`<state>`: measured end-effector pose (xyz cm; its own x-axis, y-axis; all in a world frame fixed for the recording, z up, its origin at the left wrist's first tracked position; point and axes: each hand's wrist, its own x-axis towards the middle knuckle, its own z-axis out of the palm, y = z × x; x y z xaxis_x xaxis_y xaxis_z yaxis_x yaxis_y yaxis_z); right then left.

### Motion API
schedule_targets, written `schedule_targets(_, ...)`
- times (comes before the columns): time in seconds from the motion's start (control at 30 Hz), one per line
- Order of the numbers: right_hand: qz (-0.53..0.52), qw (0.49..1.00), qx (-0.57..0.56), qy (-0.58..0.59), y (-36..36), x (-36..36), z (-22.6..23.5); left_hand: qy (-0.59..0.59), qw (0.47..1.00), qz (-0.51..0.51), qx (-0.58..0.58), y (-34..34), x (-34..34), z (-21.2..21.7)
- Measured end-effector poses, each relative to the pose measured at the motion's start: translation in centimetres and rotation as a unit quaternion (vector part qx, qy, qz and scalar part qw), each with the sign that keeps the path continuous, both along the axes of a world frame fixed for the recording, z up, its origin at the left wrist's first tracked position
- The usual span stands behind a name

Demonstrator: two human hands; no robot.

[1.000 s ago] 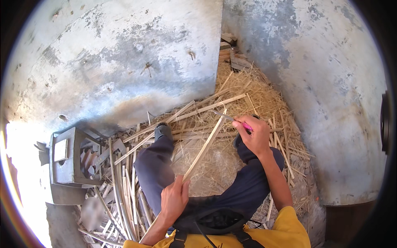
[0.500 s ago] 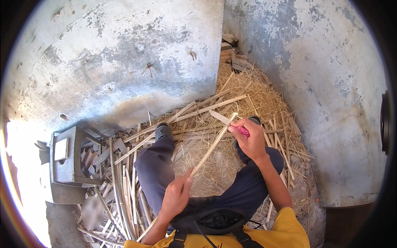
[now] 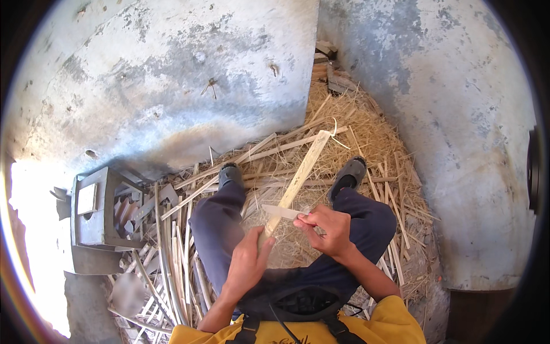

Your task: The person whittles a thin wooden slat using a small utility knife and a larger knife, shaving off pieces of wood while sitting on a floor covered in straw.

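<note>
My left hand (image 3: pixel 245 261) is closed around the near end of a pale bamboo strip (image 3: pixel 305 168), which points up and away to the right between my knees. At its far end, thin curled shavings (image 3: pixel 339 135) hang on. My right hand (image 3: pixel 329 228) grips a knife (image 3: pixel 282 211), whose blade lies across the strip just beyond my left fingers. Its handle is hidden in my right fist.
Straw-like shavings (image 3: pixel 366 123) are heaped by the far corner. Long split strips (image 3: pixel 181 252) lie on the floor to the left, others to the right. A grey box-like case (image 3: pixel 94 215) stands at left. Worn walls (image 3: pixel 172 74) close in ahead and right.
The knife has come down the strip from its far end to near my left hand. The strip has turned its broad side up, and curled shavings now hang at its tip.
</note>
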<state>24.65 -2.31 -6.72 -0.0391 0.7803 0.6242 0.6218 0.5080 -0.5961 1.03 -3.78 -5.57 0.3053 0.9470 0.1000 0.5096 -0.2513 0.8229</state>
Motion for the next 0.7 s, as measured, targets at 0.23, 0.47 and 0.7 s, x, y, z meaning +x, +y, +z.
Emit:
schedule_targets(0.23,0.043,0.999,-0.005,-0.007,-0.9,-1.1,0.3,0.1,0.995,-0.009,0.027,0.0,0.7,-0.6)
schedule_targets(0.47,0.051,0.998,-0.023,-0.008,-1.0,-1.2,0.2,0.116,0.993,0.002,0.006,0.5,1.3,-0.6)
schedule_targets(0.7,-0.022,0.999,0.028,0.026,1.4,0.7,-0.8,0.138,0.99,0.001,-0.012,0.2,1.0,-0.6)
